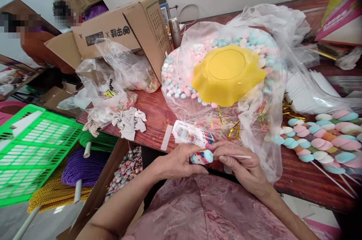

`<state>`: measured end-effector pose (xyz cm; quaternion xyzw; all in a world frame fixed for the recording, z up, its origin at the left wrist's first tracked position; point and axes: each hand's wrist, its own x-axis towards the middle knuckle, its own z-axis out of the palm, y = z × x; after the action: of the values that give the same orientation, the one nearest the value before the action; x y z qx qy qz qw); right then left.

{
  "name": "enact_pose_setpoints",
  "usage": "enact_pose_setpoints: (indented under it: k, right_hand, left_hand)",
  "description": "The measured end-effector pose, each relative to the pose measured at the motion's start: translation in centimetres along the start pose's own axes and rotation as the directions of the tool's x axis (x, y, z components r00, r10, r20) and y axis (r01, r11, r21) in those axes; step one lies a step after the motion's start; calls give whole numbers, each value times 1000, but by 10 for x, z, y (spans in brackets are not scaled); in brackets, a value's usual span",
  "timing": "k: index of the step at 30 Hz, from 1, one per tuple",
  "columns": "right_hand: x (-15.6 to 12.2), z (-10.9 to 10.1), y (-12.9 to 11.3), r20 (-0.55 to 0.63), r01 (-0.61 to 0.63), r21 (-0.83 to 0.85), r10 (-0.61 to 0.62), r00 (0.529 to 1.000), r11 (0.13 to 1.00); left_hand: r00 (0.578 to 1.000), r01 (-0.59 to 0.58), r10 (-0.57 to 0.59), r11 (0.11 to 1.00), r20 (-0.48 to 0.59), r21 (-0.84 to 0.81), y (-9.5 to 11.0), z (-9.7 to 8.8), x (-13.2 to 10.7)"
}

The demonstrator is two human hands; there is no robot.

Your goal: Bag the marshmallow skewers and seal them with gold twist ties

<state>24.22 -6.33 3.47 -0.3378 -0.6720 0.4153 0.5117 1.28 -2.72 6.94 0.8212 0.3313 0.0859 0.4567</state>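
The reddish wooden desk (153, 105) bears a cardboard box (149, 30), a clear bag (268, 149) of pastel sweets (181, 77), printed wrappers (187, 134) and twisted skewers (325, 140).

On the reddish-brown wooden table (154, 106), a yellow wavy-rimmed plastic bowl (227, 70) lies atop pastel round marshmallows (181, 77) in a clear plastic bag (273, 153); left stands a brown cardboard box (113, 30), right, pastel twisted marshmallow sticks (325, 140), front-left, white printed wrappers (188, 133).
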Motion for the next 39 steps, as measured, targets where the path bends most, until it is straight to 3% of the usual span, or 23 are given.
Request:
enact_pose_setpoints:
  k: [4,10,15,18,21,24,29,33,39]
  right_hand:
    - [5,-1,-6,64,4,-21,-2,998,1000]
    - [8,1,-8,150,-101,9,99,984,995]
    - [8,-7,-7,-33,-95,112,99,995,989]
    - [9,-6,-8,-140,-97,91,109,984,991]
    - [12,1,-9,-247,-141,38,145,958,989]
    - [15,7,-11,-306,-145,10,141,942,989]
    - [24,5,-25,-156,-78,-40,71,985,996]
    - [32,15,-31,-160,-23,-98,7,987,995]
    - [40,40,-24,-223,1,-64,-15,975,998]
  left_hand:
    - [1000,23,-23,992,-4,-121,8,6,6]
    - [996,86,-91,940,-1,-331,15,14,9]
    - [994,36,-78,893,-76,-449,22,13,6]
    - [981,-37,-48,903,-185,-429,24,16,8]
    - [935,-146,61,964,-350,-221,23,23,12]
    - [862,-250,204,967,-464,-40,21,29,16]
    - [740,-301,279,951,-613,69,24,31,20]
    - [698,-330,173,939,-695,-98,27,31,20]
    - [706,-298,-118,845,-698,-443,17,30,13]
